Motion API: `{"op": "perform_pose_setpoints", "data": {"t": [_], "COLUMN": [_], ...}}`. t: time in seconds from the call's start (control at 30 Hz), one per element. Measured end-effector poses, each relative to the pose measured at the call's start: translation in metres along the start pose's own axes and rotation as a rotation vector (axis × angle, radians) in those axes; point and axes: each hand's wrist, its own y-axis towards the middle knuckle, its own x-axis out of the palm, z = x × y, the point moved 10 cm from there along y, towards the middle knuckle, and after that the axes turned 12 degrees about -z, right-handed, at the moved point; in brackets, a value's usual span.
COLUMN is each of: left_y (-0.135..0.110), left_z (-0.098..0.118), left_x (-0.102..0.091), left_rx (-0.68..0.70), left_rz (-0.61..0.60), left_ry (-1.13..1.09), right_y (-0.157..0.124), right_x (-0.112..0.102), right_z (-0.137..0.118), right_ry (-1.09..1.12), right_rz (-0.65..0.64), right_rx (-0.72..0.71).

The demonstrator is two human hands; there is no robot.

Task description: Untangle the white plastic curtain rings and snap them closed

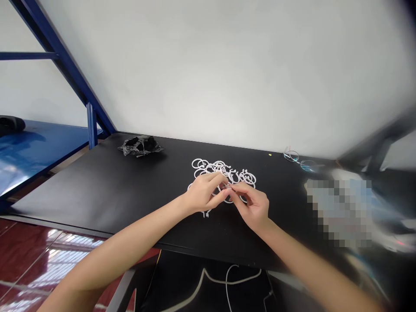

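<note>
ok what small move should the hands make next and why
Perhaps ease the right hand slightly aside for a clearer look: its fingertips meet those of the left hand at the cluster of white rings, and together they hide most of whatever may be between them.

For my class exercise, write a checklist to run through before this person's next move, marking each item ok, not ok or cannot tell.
1. Left hand and right hand brought together: ok, they meet over the table.
2. What the fingers hold: cannot tell, too small and partly hidden.
3. White rings separated from one another: not ok, many overlap.
4. Eyeglasses away from the rings: ok, farther right, near the wall.
5. Crumpled black plastic away from the hands: ok, at the far left.
</note>
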Motion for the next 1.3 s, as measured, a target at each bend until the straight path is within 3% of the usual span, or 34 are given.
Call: {"op": "perform_pose_setpoints", "data": {"t": [0.23, 0.4, 0.5, 0.63, 0.7, 0.8, 0.93, 1.1, 1.2, 1.3], "left_y": [-0.007, 0.0, 0.002, -0.018, -0.033, -0.049, -0.053, -0.052, -0.054, -0.048], "left_z": [0.012, -0.004, -0.036, -0.103, -0.129, -0.151, -0.156, -0.15, -0.148, -0.137], "left_x": [0.003, 0.003, -0.021, -0.059, -0.07, -0.075, -0.066, -0.063, -0.067, -0.073], "left_rx": [0.135, 0.038, -0.141, -0.538, -0.688, -0.817, -0.848, -0.864, -0.901, -0.875], "left_rz": [0.031, -0.096, -0.104, -0.156, -0.222, -0.293, -0.388, -0.411, -0.375, -0.25], "left_ry": [0.2, 0.265, 0.36, 0.469, 0.504, 0.548, 0.586, 0.66, 0.678, 0.706], "right_y": [-0.001, 0.004, 0.009, 0.015, 0.015, 0.014, 0.009, 0.004, 0.003, 0.004], "right_x": [0.004, 0.002, -0.004, -0.001, 0.002, 0.009, 0.024, 0.045, 0.051, 0.049], "right_z": [-0.015, 0.006, 0.023, 0.024, 0.022, 0.02, 0.017, 0.015, 0.016, 0.016], "right_ry": [0.026, 0.001, 0.015, -0.148, -0.209, -0.231, -0.263, -0.369, -0.375, -0.308], "right_rz": [-0.003, -0.042, -0.078, -0.206, -0.242, -0.274, -0.384, -0.542, -0.586, -0.574], "right_rx": [-0.08, 0.063, 0.161, 0.135, 0.11, 0.075, 0.003, -0.039, -0.033, -0.014]}}
